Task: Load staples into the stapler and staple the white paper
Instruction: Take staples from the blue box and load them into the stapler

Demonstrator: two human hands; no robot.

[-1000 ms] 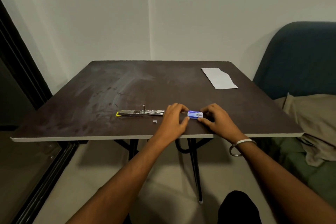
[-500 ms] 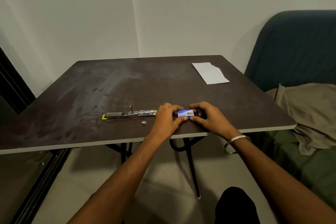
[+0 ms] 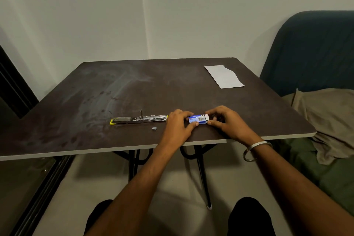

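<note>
A small blue staple box (image 3: 197, 119) lies on the dark table (image 3: 134, 90) near its front edge. My left hand (image 3: 177, 126) pinches the box's left end. My right hand (image 3: 226, 121) grips its right end, where a white flap or inner tray (image 3: 206, 117) sticks out. The metal stapler (image 3: 138, 119) lies opened out flat to the left of my left hand, its yellow tip pointing left. A short piece of staples (image 3: 154, 128) rests just in front of it. The white paper (image 3: 224, 76) lies at the table's far right corner.
A dark blue sofa back (image 3: 314, 51) rises to the right of the table, with a beige cloth (image 3: 333, 120) draped over the green seat. A dark door frame (image 3: 13, 86) stands at the left. The table's pale front edge (image 3: 115, 149) runs below my hands.
The white end of the staple box now shows at my right fingers; earlier it looked closed. Both hands stay on the box; the head camera has shifted a little.
</note>
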